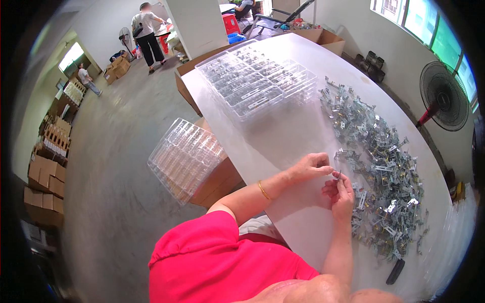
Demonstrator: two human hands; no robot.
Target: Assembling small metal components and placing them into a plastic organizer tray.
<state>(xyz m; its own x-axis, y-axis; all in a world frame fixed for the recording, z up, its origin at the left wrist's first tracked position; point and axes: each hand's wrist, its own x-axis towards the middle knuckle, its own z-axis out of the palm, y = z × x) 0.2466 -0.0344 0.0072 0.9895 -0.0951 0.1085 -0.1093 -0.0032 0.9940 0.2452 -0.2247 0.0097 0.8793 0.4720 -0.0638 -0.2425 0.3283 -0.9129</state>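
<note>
Over the near part of the white table (pixel 298 212), my two hands meet beside a long heap of small metal brackets (pixel 386 171). My right hand (pixel 341 192) has its thumb and fingers closed on a small metal bracket (pixel 339 174), whose thin end sticks up between the fingertips. My left hand (pixel 313 166), with a gold bangle at its wrist, comes in from the left. Its fingertips are pinched together close to that bracket; what they hold, if anything, is too small to make out.
Stacked clear plastic trays (pixel 257 81) filled with metal parts stand on the table's far end. Another clear tray stack (pixel 184 156) rests on a cardboard box (pixel 222 184) to the left. A black-handled object (pixel 395 271) lies beside the heap. A fan (pixel 444 96) stands right; people (pixel 147 35) are farther back.
</note>
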